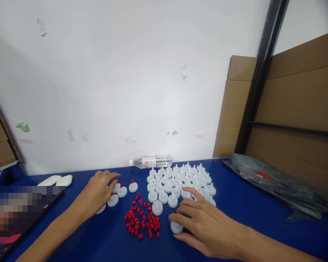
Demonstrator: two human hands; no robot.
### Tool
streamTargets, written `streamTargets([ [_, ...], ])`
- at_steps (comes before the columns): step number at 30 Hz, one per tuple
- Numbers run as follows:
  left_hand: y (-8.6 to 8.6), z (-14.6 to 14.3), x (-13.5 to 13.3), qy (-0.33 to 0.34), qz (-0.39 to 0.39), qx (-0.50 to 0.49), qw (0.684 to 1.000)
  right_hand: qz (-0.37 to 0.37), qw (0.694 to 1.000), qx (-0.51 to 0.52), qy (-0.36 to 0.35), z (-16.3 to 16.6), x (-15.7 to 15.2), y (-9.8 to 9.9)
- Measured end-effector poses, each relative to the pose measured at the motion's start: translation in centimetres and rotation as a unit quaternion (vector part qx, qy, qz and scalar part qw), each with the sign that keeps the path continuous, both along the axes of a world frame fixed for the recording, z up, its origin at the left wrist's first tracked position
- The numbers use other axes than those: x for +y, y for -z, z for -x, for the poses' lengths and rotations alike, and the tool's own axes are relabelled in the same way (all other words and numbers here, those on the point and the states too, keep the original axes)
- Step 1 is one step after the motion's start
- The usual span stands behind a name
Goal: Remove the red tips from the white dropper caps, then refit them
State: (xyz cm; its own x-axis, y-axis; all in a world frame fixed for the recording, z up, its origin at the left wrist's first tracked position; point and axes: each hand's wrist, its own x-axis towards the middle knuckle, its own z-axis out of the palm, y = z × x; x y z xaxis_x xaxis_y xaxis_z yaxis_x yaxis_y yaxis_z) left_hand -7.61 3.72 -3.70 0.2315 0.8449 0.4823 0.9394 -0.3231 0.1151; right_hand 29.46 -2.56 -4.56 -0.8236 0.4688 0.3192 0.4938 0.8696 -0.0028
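Remote post, head view. My right hand (203,222) grasps a round white plastic cap (176,228) between thumb and fingers; its top is partly hidden. It sits low on the blue tabletop (98,242), near the scattered small red plastic tips (137,221). My left hand (97,191), fingers curled, is among the red-tipped white caps (122,191); whether it grasps one, I cannot tell. Bare-spouted white caps (168,187) stand upright in a block beyond the right hand. I judge the step: taking up the next bare cap. Next move likely calls for a free left hand pinching one red tip and seating it squarely.
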Motion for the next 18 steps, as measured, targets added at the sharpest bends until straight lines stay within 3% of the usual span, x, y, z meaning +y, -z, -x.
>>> streamTargets([
  [5, -0.6, -2.4, -1.3, 0.073, -0.026, -0.001, 0.997, -0.002, 1.0, -0.008, -0.016, 0.0, -0.1, -0.2],
  [9, 0.3, -4.3, -1.9, 0.154, -0.03, 0.01, 0.988, -0.029, 0.999, -0.031, -0.012, 0.0, -0.4, -0.3],
  [18, 2.0, -5.6, -1.5, 0.151, -0.006, 0.035, 0.988, -0.031, 0.999, -0.033, -0.021, -0.1, -0.3, -0.3],
])
